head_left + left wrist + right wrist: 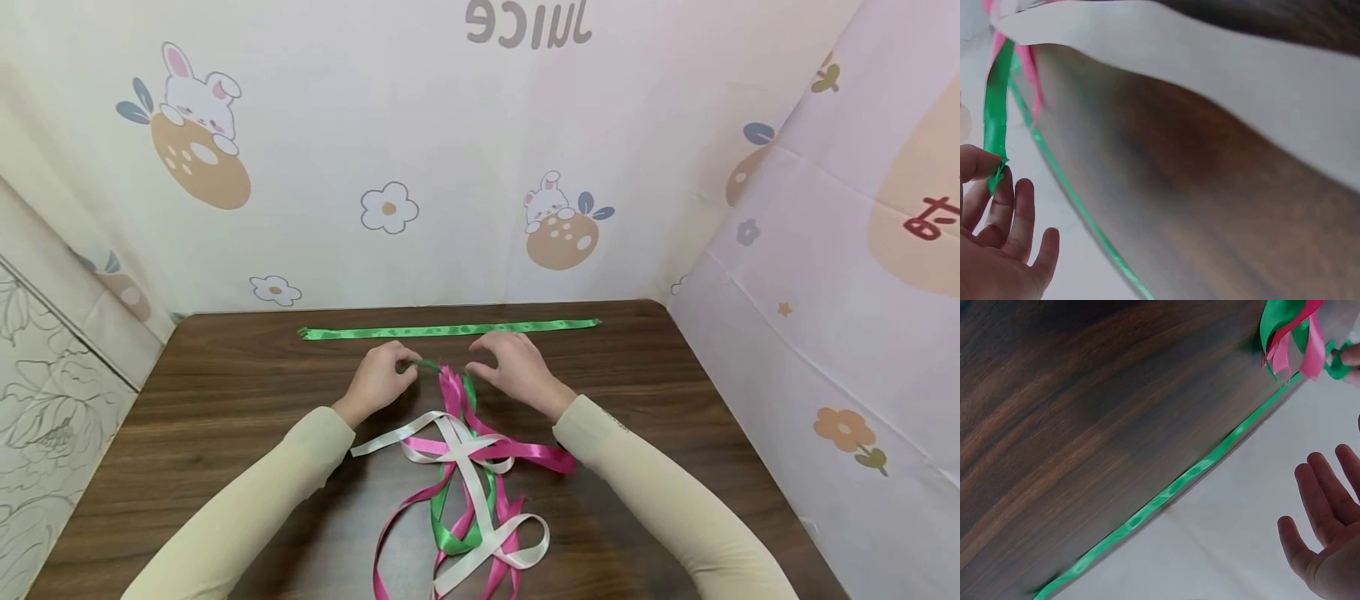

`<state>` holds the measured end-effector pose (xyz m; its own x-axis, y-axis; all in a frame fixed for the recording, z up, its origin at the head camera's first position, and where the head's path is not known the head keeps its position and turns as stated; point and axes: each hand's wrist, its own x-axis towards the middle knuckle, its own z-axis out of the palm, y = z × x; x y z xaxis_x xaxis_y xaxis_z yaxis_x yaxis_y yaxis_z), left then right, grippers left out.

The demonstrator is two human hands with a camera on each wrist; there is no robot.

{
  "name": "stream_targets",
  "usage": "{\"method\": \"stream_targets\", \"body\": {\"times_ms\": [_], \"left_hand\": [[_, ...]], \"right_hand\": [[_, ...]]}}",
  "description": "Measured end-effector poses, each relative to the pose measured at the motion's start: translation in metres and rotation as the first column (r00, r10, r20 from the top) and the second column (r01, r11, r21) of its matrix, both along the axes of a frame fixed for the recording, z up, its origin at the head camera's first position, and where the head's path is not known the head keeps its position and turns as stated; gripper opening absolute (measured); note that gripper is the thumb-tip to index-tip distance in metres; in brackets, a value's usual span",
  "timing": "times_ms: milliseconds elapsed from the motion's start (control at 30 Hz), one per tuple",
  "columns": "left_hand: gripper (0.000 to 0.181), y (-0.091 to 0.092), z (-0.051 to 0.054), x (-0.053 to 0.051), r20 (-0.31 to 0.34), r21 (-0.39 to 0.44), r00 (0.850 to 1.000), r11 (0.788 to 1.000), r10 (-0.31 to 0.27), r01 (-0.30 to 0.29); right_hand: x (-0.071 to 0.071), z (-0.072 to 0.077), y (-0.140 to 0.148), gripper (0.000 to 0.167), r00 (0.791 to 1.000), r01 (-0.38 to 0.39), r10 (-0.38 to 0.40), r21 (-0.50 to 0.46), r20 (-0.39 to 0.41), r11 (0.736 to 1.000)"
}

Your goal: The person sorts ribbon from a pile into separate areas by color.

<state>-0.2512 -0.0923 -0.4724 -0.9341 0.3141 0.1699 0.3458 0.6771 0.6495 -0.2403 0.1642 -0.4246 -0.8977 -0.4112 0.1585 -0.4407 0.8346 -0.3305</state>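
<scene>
My left hand (378, 379) pinches the end of a green ribbon (995, 112) between thumb and fingertips; the left wrist view shows its other fingers loosely spread. This ribbon runs to a bundle of pink ribbons (452, 392), whose gathered ends point away from me. To the right of the bundle, my right hand (517, 367) has its fingers extended and apart, with nothing seen between them. In the right wrist view, pink ribbon ends (1314, 347) hang beside a green loop. Over the bundle's lower part cross white ribbons (472, 483), looped loosely on the table.
A long flat green ribbon (450, 331) lies straight along the back edge of the brown wooden table (225, 400). Pink and green loops (453, 542) trail toward the near edge. A patterned curtain (315, 150) hangs behind the table and at its sides.
</scene>
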Motion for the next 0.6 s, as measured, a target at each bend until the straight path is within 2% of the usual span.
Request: {"method": "stream_targets", "body": {"times_ms": [233, 600], "left_hand": [[0.018, 0.001, 0.016, 0.006, -0.049, 0.015, 0.998, 1.000, -0.026, 0.027], [0.014, 0.003, 0.038, 0.008, -0.110, 0.033, 0.993, 0.998, -0.043, 0.047]], "right_hand": [[0.002, -0.001, -0.004, 0.037, 1.000, -0.011, 0.011, -0.010, 0.023, 1.000], [0.004, -0.004, -0.013, 0.037, 0.997, -0.070, 0.070, -0.014, -0.029, 0.997]]}}
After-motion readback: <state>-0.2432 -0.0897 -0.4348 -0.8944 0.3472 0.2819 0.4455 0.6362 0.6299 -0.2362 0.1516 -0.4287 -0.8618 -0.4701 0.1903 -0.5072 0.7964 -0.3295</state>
